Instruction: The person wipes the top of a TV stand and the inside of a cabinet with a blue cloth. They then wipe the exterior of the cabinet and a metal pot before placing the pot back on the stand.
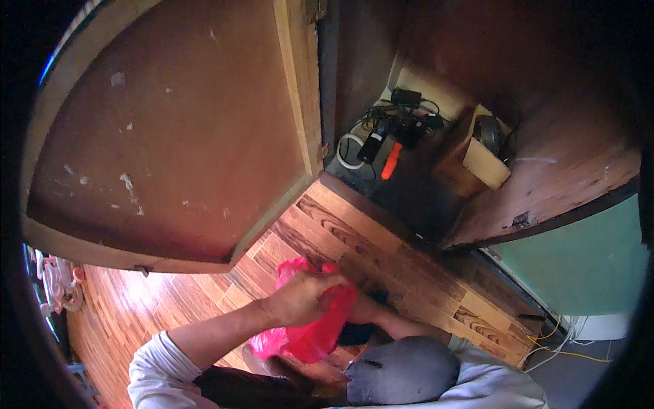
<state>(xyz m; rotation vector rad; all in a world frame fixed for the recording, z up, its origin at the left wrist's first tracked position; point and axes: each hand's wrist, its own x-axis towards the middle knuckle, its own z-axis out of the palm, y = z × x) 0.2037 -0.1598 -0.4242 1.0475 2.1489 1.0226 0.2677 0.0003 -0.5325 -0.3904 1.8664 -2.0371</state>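
A bright pink plastic bag (pixel 314 335) hangs between my forearms, above the wood-patterned floor. My left hand (pixel 301 301) grips its gathered upper part, with some crumpled plastic sticking up past the fingers. On the bag's right side, my right hand (pixel 361 308) holds it too, though the bag hides most of those fingers. What the bag contains cannot be made out. Just beyond my hands stands an open wooden cabinet, its door (pixel 173 138) swung out to the left.
On the cabinet floor (pixel 409 194) lie tangled black cables and adapters (pixel 406 120), a white ring-shaped coil (pixel 350 152) and an orange-handled tool (pixel 391 161). A small open box (pixel 485 158) there holds dark items. White and yellow cables (pixel 567 337) trail at the right.
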